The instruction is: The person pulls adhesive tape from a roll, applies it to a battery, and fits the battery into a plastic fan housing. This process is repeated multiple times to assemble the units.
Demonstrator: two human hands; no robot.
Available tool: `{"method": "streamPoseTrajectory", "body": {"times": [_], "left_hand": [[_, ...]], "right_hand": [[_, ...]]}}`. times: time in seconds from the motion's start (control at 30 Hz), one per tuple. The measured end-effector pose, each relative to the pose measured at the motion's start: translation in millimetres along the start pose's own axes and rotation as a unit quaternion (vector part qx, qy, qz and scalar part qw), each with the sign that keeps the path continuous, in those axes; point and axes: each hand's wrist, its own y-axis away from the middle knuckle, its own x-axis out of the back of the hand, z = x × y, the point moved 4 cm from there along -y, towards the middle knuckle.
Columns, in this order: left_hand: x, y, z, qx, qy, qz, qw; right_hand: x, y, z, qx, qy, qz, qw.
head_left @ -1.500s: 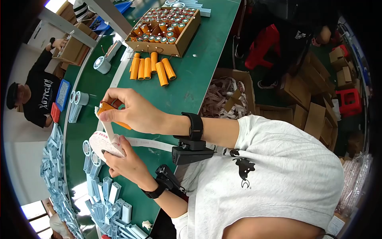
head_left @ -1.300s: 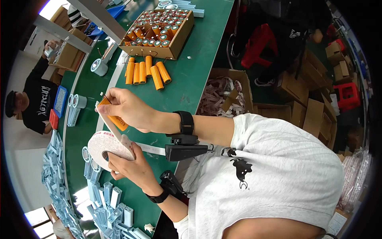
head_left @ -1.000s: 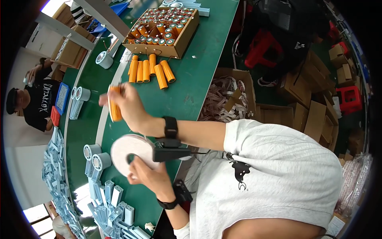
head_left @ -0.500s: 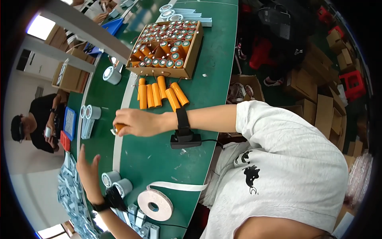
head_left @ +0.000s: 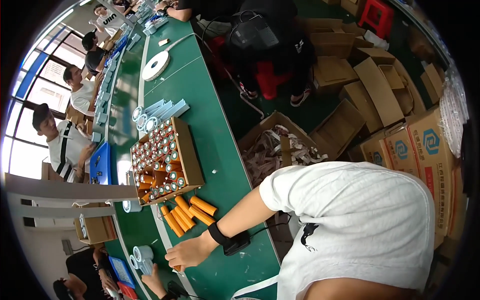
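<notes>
My right hand (head_left: pixel 190 252) is closed over the green table, palm down, with a bit of an orange cylindrical battery (head_left: pixel 177 268) showing under its fingers. My left hand (head_left: pixel 156 283), near the lower edge, has its fingers around the handle of a light-blue plastic housing (head_left: pixel 143 253) with a round ring end; part of the grip is hidden. Beyond my right wrist lie several loose orange batteries (head_left: pixel 181 218) with wires. Next to them a cardboard box (head_left: pixel 186 150) holds many more, standing on end.
More light-blue housings (head_left: pixel 159 113) lie past the box, and a roll of white tape (head_left: pixel 156 66) is farther off. A white post (head_left: pixel 75 192) crosses at left. Several people work across the table. Cardboard boxes (head_left: pixel 382 95) and a red stool (head_left: pixel 376 17) stand on the floor at right.
The view has swung, showing more of the table's far end. My left hand has gone from spread in the air to the light-blue housing. My right hand still holds the battery.
</notes>
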Motion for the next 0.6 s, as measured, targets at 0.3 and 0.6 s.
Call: {"method": "streamPoseTrajectory", "body": {"times": [0.3, 0.6], "left_hand": [[22.9, 228.8, 149.6, 0.112, -0.214, -0.232, 0.942], [-0.2, 175.5, 152.2, -0.114, 0.017, -0.159, 0.980]], "right_hand": [[20.7, 11.5, 27.9, -0.175, -0.133, 0.053, 0.974], [78.7, 56.5, -22.1, -0.367, -0.440, -0.198, 0.795]]}}
